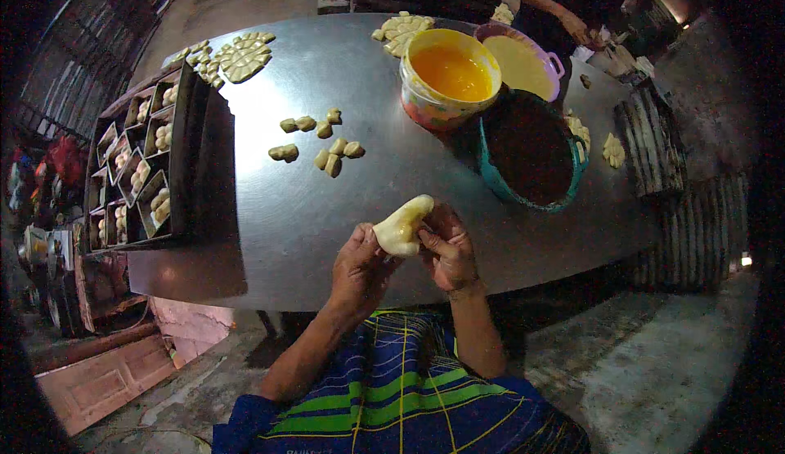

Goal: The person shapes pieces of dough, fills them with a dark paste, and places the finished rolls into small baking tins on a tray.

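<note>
A pale, flattened piece of dough (pixel 395 237) with a wet yellow patch in its middle is held over the near part of the metal table. My left hand (pixel 361 256) pinches its left edge. On the other side, my right hand (pixel 451 256) grips it, thumb pressed onto the yellow patch; some of those fingers are hidden behind the dough. Several small dough lumps (pixel 334 162) lie on the table beyond my hands. Farther right stands a white bucket (pixel 413 98) of orange-yellow filling (pixel 454 69).
A teal tub (pixel 497 182) with dark contents and a purple basin (pixel 554 65) of yellowish mass stand right. Left, a dark tray (pixel 186 159) holds tins of dough balls. Cut dough (pixel 245 57) lies at the far left of the metal table (pixel 302 233). Another person's hand (pixel 572 26) works far right.
</note>
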### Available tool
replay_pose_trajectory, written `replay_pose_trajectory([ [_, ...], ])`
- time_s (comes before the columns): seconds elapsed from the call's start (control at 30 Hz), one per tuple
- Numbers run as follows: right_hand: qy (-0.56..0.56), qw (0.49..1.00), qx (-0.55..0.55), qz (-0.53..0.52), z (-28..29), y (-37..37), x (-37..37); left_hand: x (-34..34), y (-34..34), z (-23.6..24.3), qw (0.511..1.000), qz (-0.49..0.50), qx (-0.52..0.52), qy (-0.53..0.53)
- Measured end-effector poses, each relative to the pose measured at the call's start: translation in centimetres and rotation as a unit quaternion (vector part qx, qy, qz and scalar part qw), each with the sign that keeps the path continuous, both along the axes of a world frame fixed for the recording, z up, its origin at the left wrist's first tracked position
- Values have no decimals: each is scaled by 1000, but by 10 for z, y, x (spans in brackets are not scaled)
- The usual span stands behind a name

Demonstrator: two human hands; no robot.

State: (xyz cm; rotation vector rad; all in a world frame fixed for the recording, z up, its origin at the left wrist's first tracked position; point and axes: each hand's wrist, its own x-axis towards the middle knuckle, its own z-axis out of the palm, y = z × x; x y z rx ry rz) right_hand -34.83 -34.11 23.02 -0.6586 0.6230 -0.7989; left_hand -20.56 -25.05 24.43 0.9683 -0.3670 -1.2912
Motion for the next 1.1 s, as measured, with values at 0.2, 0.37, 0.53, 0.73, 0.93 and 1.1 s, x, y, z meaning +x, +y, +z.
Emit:
replay_pose_trajectory([
  [0.2,255,752,-606,49,27,14,24,32,15,12,967,42,36,-250],
  [0.37,331,572,-743,100,45,9,21,43,21,32,986,24,9,-165],
  [0.53,319,694,-633,125,76,-11,34,58,25,34,959,-87,12,-268],
  [0.73,240,692,-653,190,72,-30,34,71,20,21,979,-113,26,-166],
  [0.93,255,621,-737,82,54,-10,46,65,14,-11,978,-68,40,193],
  [1.1,343,645,-683,1,52,31,62,64,17,-10,982,-33,57,176],
])
